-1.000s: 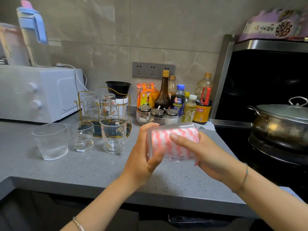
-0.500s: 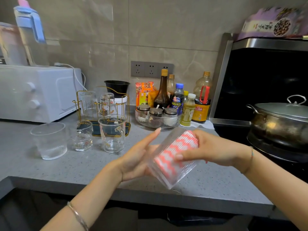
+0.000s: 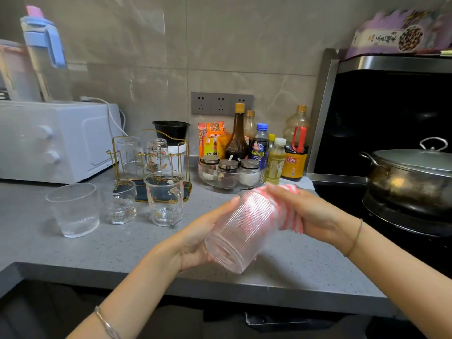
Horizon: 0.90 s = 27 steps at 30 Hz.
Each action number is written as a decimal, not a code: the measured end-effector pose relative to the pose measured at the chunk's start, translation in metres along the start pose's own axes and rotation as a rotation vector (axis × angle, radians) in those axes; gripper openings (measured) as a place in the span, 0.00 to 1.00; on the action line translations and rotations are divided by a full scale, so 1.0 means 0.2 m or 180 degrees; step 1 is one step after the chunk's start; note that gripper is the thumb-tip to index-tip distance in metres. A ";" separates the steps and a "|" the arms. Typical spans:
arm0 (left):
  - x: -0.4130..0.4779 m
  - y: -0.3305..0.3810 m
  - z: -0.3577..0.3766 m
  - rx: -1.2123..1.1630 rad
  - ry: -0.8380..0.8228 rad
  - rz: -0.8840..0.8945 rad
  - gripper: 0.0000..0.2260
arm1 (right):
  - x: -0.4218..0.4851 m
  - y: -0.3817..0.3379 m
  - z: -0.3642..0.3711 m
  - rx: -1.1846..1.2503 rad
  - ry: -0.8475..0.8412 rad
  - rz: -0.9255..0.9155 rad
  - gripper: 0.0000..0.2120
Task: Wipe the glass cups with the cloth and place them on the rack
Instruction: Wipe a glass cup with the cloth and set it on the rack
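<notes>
Grey counter [image 3: 73, 253]: 3 glass cups [image 3: 121, 201] (upright), gold rack [image 3: 140, 191], white oven [image 3: 56, 140], condiment tray [image 3: 203, 176].

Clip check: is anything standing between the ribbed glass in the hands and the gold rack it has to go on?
Yes. A handled mug and a small glass stand on the counter just in front of the rack, between it and the ribbed glass in the left hand. Lifting over them looks possible.
</notes>
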State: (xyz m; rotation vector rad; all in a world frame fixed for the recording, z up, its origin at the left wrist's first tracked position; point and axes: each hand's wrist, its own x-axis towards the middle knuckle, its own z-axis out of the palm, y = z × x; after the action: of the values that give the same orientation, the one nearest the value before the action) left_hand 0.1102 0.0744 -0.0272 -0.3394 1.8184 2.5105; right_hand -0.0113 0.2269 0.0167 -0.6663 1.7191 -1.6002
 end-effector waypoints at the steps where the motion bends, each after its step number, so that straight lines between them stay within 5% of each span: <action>1: 0.00 0.00 -0.01 -0.0081 0.0044 0.0017 0.22 | 0.02 0.01 -0.02 0.0379 0.0157 0.0080 0.18; 5: 0.02 -0.03 -0.02 -0.0717 0.0199 0.0099 0.21 | 0.06 0.04 -0.09 0.1744 0.0582 -0.0099 0.14; 10: 0.06 -0.04 -0.01 -0.1154 0.0399 0.0274 0.25 | 0.01 0.11 -0.01 0.2166 0.0663 -0.1050 0.20; 19: 0.06 -0.02 0.12 -0.1085 0.0456 0.0683 0.28 | -0.02 0.20 0.26 -0.0856 0.0382 -0.2669 0.15; 27: 0.05 0.06 0.10 -0.1400 0.0234 0.0823 0.31 | -0.03 0.31 0.28 -0.1981 0.0642 -0.4035 0.16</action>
State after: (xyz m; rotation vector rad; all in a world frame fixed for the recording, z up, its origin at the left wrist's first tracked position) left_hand 0.0950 0.0886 -0.0119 -0.2156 1.3896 3.1126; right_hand 0.0407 0.2027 -0.0448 -2.3008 2.0746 -1.8569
